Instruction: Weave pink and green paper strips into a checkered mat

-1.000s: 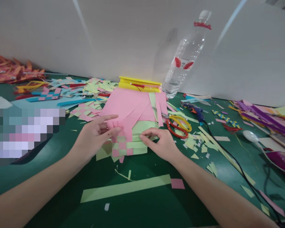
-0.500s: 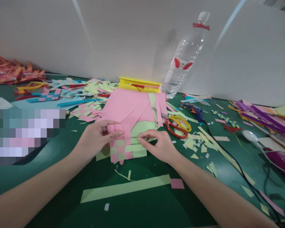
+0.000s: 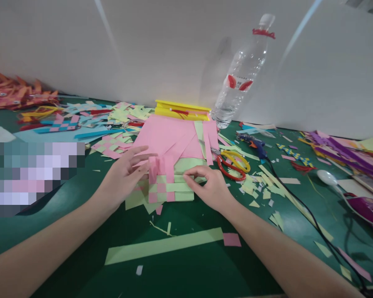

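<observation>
Far left: orange spiky paper piece (image 3: pixel 18 95) against the wall, light blue sheet (image 3: pixel 54 135) to its right, blurred patch nearest you

Left hand (image 3: pixel 119 178): your fingers are apart, tips at the lifted pink strips (image 3: pixel 153 169) on the left edge of the weave; can't tell whether the thumb touches them

Woven pink-and-green piece (image 3: pixel 161 189): on the green bench (image 3: pixel 168 283) between your two hands, checkered on the left, its green ends running out to the right

Behind it lies a pink sheet (image 3: pixel 151 134) with loose strips on top, a yellow roll (image 3: pixel 182 114) at its far edge

Nearest you, apart from the weave: long loose green band (image 3: pixel 164 246), small pink scrap (image 3: pixel 232 239) at its right end

Right hand (image 3: pixel 209 186): your thumb and index are pinched together on a green strip (image 3: pixel 178 179) of the weave

Right of that: red-and-yellow-handled scissors (image 3: pixel 233 179) beside the pink sheet, clear bottle (image 3: pixel 240 78) by the wall with a red band round its neck, blue glue gun (image 3: pixel 257 147) with a black cable

Far right: white spoon (image 3: pixel 328 178), purple strips (image 3: pixel 335 147) behind it
</observation>
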`<state>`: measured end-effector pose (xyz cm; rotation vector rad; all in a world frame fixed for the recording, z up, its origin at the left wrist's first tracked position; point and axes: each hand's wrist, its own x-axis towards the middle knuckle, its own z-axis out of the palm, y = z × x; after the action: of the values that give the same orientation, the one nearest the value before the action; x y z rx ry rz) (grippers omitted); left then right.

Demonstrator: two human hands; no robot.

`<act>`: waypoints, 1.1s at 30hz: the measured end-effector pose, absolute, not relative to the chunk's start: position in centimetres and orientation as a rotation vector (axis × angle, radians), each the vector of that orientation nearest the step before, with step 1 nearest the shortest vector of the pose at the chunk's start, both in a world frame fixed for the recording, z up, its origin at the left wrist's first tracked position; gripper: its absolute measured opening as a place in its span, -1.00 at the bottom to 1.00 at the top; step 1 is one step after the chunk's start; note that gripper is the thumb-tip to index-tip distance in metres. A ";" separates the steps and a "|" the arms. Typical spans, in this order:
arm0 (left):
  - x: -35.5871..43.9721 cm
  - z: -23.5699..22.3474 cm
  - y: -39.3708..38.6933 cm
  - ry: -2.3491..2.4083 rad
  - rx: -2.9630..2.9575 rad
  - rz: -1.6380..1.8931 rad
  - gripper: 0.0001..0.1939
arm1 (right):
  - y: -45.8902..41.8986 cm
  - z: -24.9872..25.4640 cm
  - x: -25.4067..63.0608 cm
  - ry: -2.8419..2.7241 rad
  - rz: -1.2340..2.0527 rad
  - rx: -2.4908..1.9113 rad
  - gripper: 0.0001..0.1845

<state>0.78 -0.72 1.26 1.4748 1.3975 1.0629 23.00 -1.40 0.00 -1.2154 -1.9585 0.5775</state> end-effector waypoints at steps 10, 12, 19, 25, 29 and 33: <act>0.5 0.6 -0.5 1.414 1.925 0.947 -0.48 | -1.3 -0.3 23.1 -2.038 0.341 -1.235 -0.79; 0.3 0.8 -0.6 1.444 2.134 0.870 -0.46 | -1.4 -0.4 23.1 -2.084 0.348 -1.144 -0.74; -0.9 2.0 -0.2 1.102 2.562 0.424 -0.56 | -1.7 -0.3 23.0 -2.350 0.409 -0.918 -0.58; -1.2 1.7 0.3 1.105 2.538 0.324 -0.47 | -1.7 -0.1 23.1 -2.407 0.413 -0.957 -0.51; -1.3 1.7 0.2 1.154 2.536 0.343 -0.42 | -1.7 -0.2 23.1 -2.388 0.417 -0.979 -0.55; -1.2 2.1 -0.1 1.179 2.538 0.320 -0.49 | -1.6 -0.3 23.2 -2.379 0.419 -0.978 -0.51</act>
<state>-1.19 -0.05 2.12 2.5379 1.1790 0.3199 23.19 -1.62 -0.35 -0.9779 -2.3787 0.4188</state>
